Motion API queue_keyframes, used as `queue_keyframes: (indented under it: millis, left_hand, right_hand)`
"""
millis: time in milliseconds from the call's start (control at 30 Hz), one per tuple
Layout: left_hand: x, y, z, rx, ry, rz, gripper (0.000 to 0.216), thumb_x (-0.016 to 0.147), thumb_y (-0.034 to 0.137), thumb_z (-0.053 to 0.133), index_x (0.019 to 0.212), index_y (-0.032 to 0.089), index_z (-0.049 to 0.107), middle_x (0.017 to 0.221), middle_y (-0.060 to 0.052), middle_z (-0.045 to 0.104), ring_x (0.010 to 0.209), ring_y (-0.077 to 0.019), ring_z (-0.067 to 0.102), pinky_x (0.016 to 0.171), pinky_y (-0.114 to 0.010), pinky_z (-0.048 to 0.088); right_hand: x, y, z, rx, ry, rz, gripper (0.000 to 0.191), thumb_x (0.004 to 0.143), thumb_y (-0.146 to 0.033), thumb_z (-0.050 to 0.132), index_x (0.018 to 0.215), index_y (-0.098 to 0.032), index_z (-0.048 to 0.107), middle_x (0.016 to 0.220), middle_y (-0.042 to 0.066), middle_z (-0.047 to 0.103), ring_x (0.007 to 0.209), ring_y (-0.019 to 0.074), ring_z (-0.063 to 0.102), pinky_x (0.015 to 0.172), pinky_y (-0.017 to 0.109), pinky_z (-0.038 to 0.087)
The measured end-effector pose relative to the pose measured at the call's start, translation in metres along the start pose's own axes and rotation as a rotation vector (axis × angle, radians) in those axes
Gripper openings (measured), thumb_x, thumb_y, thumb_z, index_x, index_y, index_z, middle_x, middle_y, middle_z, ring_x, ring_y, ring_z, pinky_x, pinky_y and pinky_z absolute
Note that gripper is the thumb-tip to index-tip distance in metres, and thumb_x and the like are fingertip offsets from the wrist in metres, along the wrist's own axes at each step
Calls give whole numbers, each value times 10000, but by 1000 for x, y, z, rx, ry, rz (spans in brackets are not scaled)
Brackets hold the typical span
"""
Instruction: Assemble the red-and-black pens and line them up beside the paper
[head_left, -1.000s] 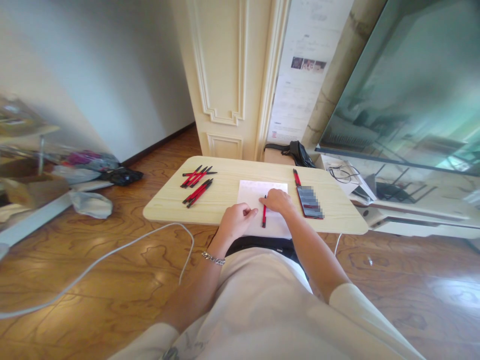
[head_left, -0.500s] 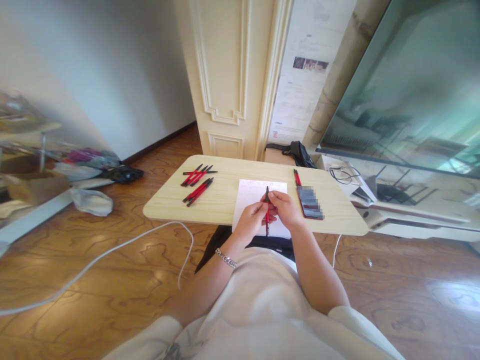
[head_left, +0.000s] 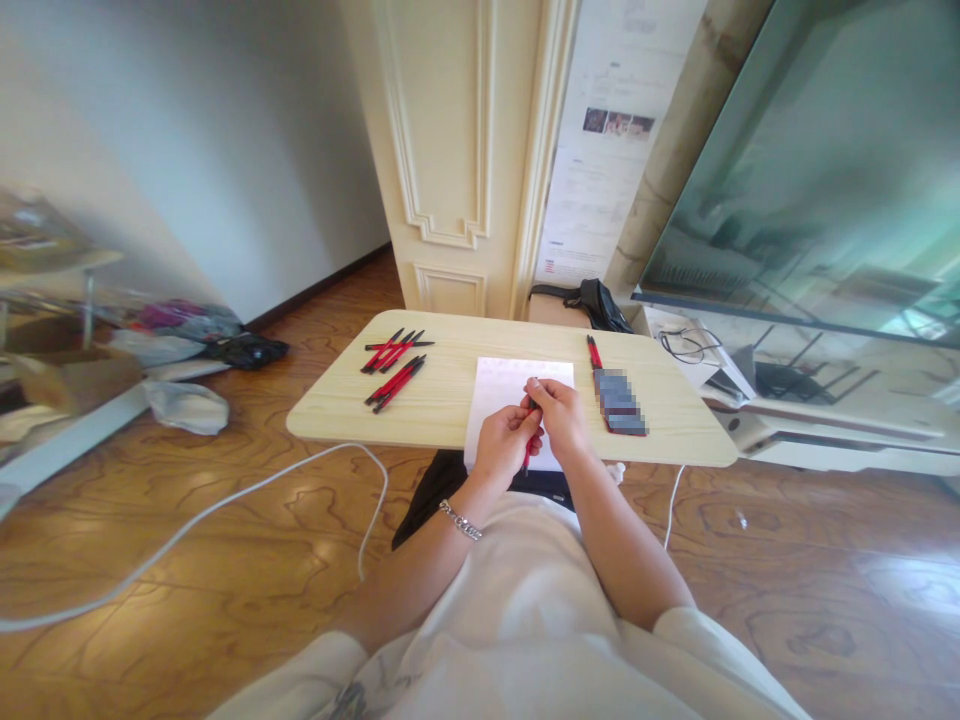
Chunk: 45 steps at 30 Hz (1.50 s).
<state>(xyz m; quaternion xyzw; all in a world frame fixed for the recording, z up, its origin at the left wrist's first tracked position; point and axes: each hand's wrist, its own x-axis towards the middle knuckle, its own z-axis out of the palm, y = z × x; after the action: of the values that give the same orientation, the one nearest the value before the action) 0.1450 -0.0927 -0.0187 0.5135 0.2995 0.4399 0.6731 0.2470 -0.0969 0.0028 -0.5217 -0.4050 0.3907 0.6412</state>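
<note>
A red and black pen [head_left: 527, 458] is held between both hands above a white sheet of paper [head_left: 491, 385]. My left hand [head_left: 501, 445] is closed round its lower part, fingers curled. My right hand [head_left: 561, 415] pinches the upper end with thumb and fingers, covering the tip. Most of the pen's barrel is hidden by the fingers. Several more red and black pens [head_left: 396, 382] lie in two loose groups on the left of the table. At the right lies another pen or two [head_left: 593, 352], just beyond a phone [head_left: 621, 402] with a pixelated screen.
The light wooden table [head_left: 442, 400] has rounded corners. A white cable [head_left: 247, 488] runs over the floor at left. Behind the table sits a black bag [head_left: 600, 305]. Plastic bags [head_left: 187, 405] and boxes stand at far left, a large screen [head_left: 825, 180] at right.
The pen in my hands has tilted, and its upper tip is now covered by my right fingers. Both hands have drawn closer together. The other pens and the phone stay put.
</note>
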Motion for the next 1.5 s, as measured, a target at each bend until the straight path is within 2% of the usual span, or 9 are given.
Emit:
queue_keyframes:
  millis: [267, 400, 533, 733, 833, 1000, 1200, 1367, 1500]
  left_hand:
    - [-2, -4, 0, -214, -109, -101, 357, 777, 456, 672, 677, 121, 601, 566, -27, 566, 440, -86, 488, 430, -223, 369]
    - [-1, -1, -2, -206, -93, -106, 327, 730, 431, 729, 776, 123, 631, 688, -48, 623, 516, -98, 545, 483, -228, 425]
    - [-2, 1, -2, -178, -60, -113, 347, 686, 430, 767, 800, 124, 650, 705, -45, 620, 568, -107, 570, 532, -235, 464]
    - [-4, 1, -3, -169, -70, -136, 380, 713, 472, 737, 828, 116, 666, 735, -59, 628, 599, -116, 580, 556, -247, 484]
    - [-4, 1, -5, -153, -64, -131, 373, 709, 455, 746, 850, 119, 666, 731, -54, 634, 598, -114, 585, 566, -247, 486]
    - [-5, 2, -4, -159, -73, -133, 374, 693, 437, 763, 867, 118, 674, 741, -59, 645, 607, -116, 593, 584, -255, 497]
    - [-5, 2, -3, -146, -61, -126, 359, 713, 429, 750, 864, 115, 668, 734, -57, 634, 608, -115, 592, 574, -246, 499]
    - [-5, 3, -3, -143, -60, -127, 359, 704, 423, 759, 862, 113, 666, 743, -61, 642, 609, -116, 595, 594, -255, 510]
    - [-5, 2, -2, -146, -55, -142, 373, 699, 431, 761, 876, 115, 670, 743, -59, 642, 621, -122, 603, 596, -259, 516]
  right_hand:
    - [-2, 5, -6, 192, -121, 152, 398, 793, -559, 595, 903, -178, 627, 748, 31, 665, 324, 66, 394, 253, 225, 279]
    - [1, 2, -9, 190, -118, 108, 433, 789, -569, 603, 939, -167, 660, 839, 72, 684, 539, 118, 560, 366, 209, 366]
    - [2, 1, -10, 114, -33, -24, 332, 704, -476, 738, 795, -173, 639, 697, 13, 626, 570, 103, 524, 457, 202, 383]
    - [2, 0, -15, 239, -170, 125, 394, 737, -509, 682, 929, -166, 667, 825, 59, 673, 621, 128, 565, 493, 228, 412]
    - [2, -2, -16, 196, -122, 93, 402, 738, -519, 683, 927, -164, 671, 858, 70, 680, 726, 151, 602, 572, 241, 455]
    - [2, -2, -15, 122, -59, 33, 361, 655, -465, 773, 804, -175, 617, 680, 2, 626, 599, 113, 543, 537, 226, 418]
    - [2, -1, -19, 162, -164, 89, 409, 748, -510, 673, 960, -161, 669, 869, 69, 687, 671, 135, 592, 561, 243, 445]
    - [2, -2, -17, 90, -69, 1, 334, 679, -446, 763, 811, -165, 638, 685, 2, 630, 619, 106, 552, 550, 214, 410]
    - [2, -2, -19, 128, -146, 73, 380, 707, -497, 714, 876, -161, 665, 789, 48, 678, 635, 128, 577, 560, 243, 432]
